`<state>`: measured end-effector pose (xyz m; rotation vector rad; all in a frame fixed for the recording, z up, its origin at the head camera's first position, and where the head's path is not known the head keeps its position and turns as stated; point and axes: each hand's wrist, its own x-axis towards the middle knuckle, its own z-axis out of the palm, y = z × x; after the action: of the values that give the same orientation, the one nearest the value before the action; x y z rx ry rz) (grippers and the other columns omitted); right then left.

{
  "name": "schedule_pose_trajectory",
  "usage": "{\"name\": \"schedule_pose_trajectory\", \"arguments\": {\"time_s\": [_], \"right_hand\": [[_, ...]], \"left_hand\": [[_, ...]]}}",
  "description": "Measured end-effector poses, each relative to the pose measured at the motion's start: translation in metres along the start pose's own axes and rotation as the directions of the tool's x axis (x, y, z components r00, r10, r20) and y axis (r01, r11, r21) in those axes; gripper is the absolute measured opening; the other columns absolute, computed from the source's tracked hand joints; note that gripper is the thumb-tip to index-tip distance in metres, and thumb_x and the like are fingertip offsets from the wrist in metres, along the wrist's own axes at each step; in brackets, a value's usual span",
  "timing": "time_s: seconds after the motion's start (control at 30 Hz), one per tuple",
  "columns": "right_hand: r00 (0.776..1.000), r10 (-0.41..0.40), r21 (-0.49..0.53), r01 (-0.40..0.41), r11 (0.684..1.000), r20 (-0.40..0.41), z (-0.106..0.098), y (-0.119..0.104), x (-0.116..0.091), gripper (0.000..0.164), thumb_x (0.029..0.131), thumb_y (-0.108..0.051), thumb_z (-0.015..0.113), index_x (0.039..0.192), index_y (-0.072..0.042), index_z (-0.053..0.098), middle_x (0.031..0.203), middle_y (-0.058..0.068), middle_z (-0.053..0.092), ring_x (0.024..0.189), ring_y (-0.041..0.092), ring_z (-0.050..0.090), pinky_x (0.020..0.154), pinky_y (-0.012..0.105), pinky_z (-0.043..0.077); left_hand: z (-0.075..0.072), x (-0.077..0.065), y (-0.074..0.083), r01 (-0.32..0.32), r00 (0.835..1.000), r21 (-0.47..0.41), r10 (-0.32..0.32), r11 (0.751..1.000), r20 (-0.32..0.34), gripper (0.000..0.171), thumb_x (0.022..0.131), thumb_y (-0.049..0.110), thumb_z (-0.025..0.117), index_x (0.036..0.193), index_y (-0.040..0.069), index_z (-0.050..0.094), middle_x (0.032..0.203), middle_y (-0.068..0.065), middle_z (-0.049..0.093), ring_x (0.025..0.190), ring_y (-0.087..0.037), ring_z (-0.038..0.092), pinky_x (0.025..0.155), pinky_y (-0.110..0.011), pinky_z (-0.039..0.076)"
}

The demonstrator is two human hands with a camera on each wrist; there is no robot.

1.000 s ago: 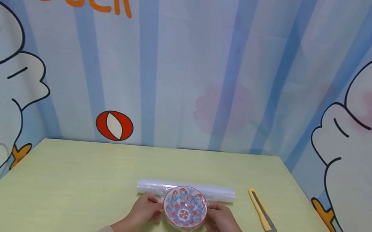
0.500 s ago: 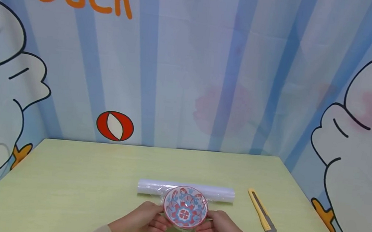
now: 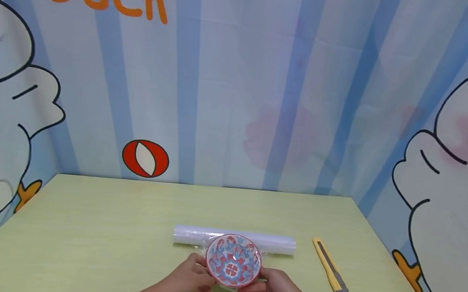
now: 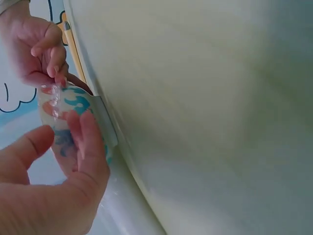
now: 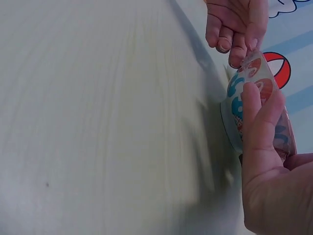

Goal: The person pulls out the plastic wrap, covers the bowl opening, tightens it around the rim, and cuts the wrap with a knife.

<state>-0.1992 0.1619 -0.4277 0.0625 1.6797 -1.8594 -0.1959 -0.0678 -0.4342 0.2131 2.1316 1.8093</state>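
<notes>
A small bowl (image 3: 233,262) with a red and blue pattern stands at the table's front, its mouth tipped toward me. Clear plastic wrap (image 5: 254,61) clings about its outer wall and shows crinkled behind and below the rim. My left hand (image 3: 192,275) holds the bowl's left side, thumb by the rim and fingers along the outer wall. At the right side my right hand (image 3: 283,291) supports it, thumb at the rim and fingers (image 5: 259,117) reaching along the wall underneath. The bowl hides part of the fingertips in the head view.
Right behind the bowl lies a long white roll (image 3: 271,243) of plastic wrap, partly covered by it. A yellow utility knife (image 3: 329,269) with a grey end rests on the pale table (image 3: 101,227) at the right. A printed curtain (image 3: 239,94) hangs beyond the table's back edge.
Both hands have slid from the bowl's upper sides down toward its lower front, fingers moving underneath along the wrap. The bowl, roll and knife stay in place.
</notes>
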Motion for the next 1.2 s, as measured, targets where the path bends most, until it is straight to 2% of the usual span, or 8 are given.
{"name": "schedule_pose_trajectory", "arguments": {"time_s": [0.17,0.57,0.73,0.8,0.93,1.0,1.07,1.2], "right_hand": [[1.0,-0.009,-0.015,0.009,1.0,-0.001,-0.002,0.001,0.0,0.038,0.098,-0.028,0.03,0.11,-0.001,0.053,0.082,0.003,0.072,0.073,0.01,0.068,0.054,0.014,0.047],[0.977,-0.111,-0.179,0.078,0.981,-0.182,-0.017,-0.001,0.006,0.028,0.09,-0.024,0.052,0.104,0.0,0.053,0.077,-0.003,0.068,0.059,0.002,0.062,0.049,0.015,0.045],[0.902,-0.242,-0.396,0.088,0.914,-0.357,-0.024,-0.016,0.001,0.02,0.09,-0.018,0.049,0.096,0.001,0.055,0.072,0.002,0.062,0.056,0.008,0.057,0.05,0.022,0.045],[0.83,-0.382,-0.554,0.109,0.825,-0.406,-0.029,-0.025,0.002,0.014,0.089,-0.015,0.052,0.092,-0.001,0.057,0.073,0.002,0.06,0.058,0.01,0.055,0.052,0.024,0.044],[0.7,-0.646,-0.856,0.097,0.509,-0.304,-0.043,-0.041,0.007,0.016,0.084,-0.01,0.059,0.1,-0.004,0.058,0.091,0.008,0.061,0.08,0.019,0.056,0.068,0.033,0.047],[0.697,-0.687,-0.932,0.074,0.355,-0.207,-0.051,-0.046,0.01,0.026,0.082,-0.007,0.06,0.108,-0.003,0.057,0.107,0.012,0.058,0.097,0.028,0.054,0.081,0.042,0.045],[0.73,-0.672,-0.973,0.046,0.227,-0.122,-0.057,-0.047,0.013,0.037,0.08,-0.007,0.061,0.116,-0.002,0.054,0.121,0.017,0.053,0.112,0.036,0.048,0.089,0.051,0.041],[0.808,-0.588,-0.997,-0.01,0.071,-0.05,-0.062,-0.045,0.021,0.055,0.076,-0.013,0.068,0.126,-0.003,0.048,0.131,0.019,0.048,0.122,0.04,0.04,0.094,0.058,0.036]], "left_hand": [[0.006,-0.007,0.005,-0.029,0.999,0.122,0.027,0.992,0.023,0.055,0.081,0.016,0.068,0.113,-0.006,0.028,0.079,-0.005,0.064,0.057,-0.01,0.058,0.055,-0.026,0.05],[0.015,-0.008,0.006,-0.094,0.993,0.162,0.104,0.982,-0.06,0.085,0.084,0.018,0.066,0.128,-0.014,0.0,0.074,-0.007,0.064,0.054,-0.012,0.057,0.052,-0.028,0.048],[0.015,-0.008,0.006,-0.097,0.993,0.169,0.107,0.981,-0.05,0.086,0.085,0.021,0.065,0.129,-0.013,0.0,0.074,-0.008,0.064,0.056,-0.013,0.058,0.053,-0.027,0.047],[0.015,-0.009,0.006,-0.1,0.991,0.213,0.116,0.972,-0.063,0.089,0.084,0.024,0.066,0.131,-0.012,-0.001,0.073,-0.007,0.064,0.057,-0.013,0.058,0.057,-0.027,0.046],[0.015,-0.011,0.007,-0.095,0.984,0.377,0.143,0.921,-0.102,0.104,0.078,0.037,0.071,0.135,-0.009,-0.003,0.071,-0.001,0.062,0.058,-0.011,0.054,0.059,-0.027,0.04],[0.016,-0.011,0.007,-0.067,0.987,0.44,0.125,0.895,-0.104,0.114,0.073,0.044,0.073,0.139,-0.007,-0.005,0.074,0.001,0.058,0.062,-0.011,0.051,0.056,-0.027,0.037],[0.017,-0.01,0.007,-0.052,0.99,0.477,0.108,0.877,-0.09,0.118,0.07,0.049,0.075,0.14,-0.004,-0.004,0.082,-0.002,0.058,0.068,-0.013,0.051,0.055,-0.028,0.036],[0.02,-0.008,0.008,-0.05,0.992,0.512,0.104,0.857,-0.076,0.114,0.066,0.051,0.077,0.139,-0.001,0.006,0.108,-0.011,0.061,0.087,-0.024,0.059,0.059,-0.035,0.041]]}}
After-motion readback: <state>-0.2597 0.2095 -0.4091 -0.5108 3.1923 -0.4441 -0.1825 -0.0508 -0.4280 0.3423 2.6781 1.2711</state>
